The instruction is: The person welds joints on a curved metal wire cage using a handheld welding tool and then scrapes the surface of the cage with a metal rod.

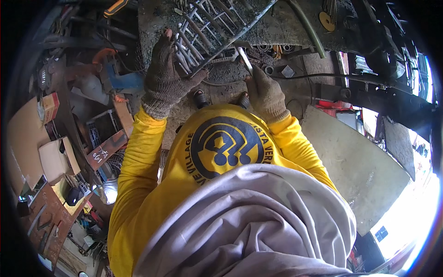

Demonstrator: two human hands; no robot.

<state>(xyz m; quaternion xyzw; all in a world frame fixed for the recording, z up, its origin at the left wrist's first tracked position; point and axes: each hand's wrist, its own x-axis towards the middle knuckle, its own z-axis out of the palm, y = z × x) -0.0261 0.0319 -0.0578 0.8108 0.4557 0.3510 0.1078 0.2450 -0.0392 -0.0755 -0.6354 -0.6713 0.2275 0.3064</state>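
Note:
My left hand (164, 78), in a brown knitted glove, rests at the near left corner of a metal grate (210, 34) of rods and bars. Its fingers stretch up along the grate's left end, and the thumb spreads out below the corner. My right hand (267, 96), gloved the same way, is closed around the pale metal handle of a hammer-like tool (245, 60). The tool's dark upper end lies close to the grate's front bar and is hard to make out. The grate lies tilted on a dark, grimy worktable (295, 27) strewn with debris.
A green hose-like strip (307, 27) hangs over the table edge, near a yellow disc (326, 21). An orange-handled tool (115, 8) lies at the far left. A blue metal piece (121, 76) and cardboard boxes (57, 157) crowd the left. A pale panel (353, 161) stands right.

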